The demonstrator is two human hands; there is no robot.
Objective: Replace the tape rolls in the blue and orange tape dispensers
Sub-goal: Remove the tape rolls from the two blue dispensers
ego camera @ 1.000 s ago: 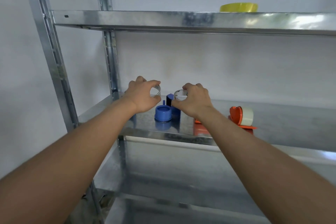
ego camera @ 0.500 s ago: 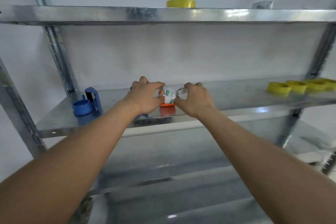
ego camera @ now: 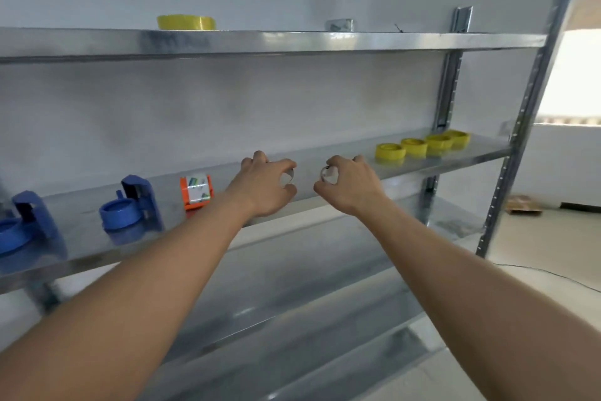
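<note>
The left hand [ego camera: 265, 187] pinches a small, thin, near-clear ring [ego camera: 289, 177] between thumb and fingers, and the right hand [ego camera: 349, 187] pinches a similar one [ego camera: 326, 173]; both look like spent tape cores, though blur leaves that a judgement. Both hands hang just above the middle galvanised steel shelf [ego camera: 325, 156], near each other but apart.

Such rings would be very light, stiff yet crushable, and smooth enough to slip, so a gentle hold across the outer rim, as shown, suits them.

From the hands, the orange plastic tape dispenser [ego camera: 196, 191], with a pale printed roll seated in it, stands at about 9 o'clock, just beside the left hand. Farther out at 9 o'clock is a blue plastic tape dispenser [ego camera: 131, 205] with its round hub bare, and another blue dispenser [ego camera: 22, 225] sits at the frame's left edge. At about 2 o'clock of the right hand, well apart, a row of four yellow tape rolls [ego camera: 422, 145] lies flat on the same shelf. A larger yellow roll [ego camera: 186, 22] rests on the upper shelf, at 11 o'clock.

The yellow rolls should be light and rigid, with slick sides; gripping across the outer rim seems safest.
</note>
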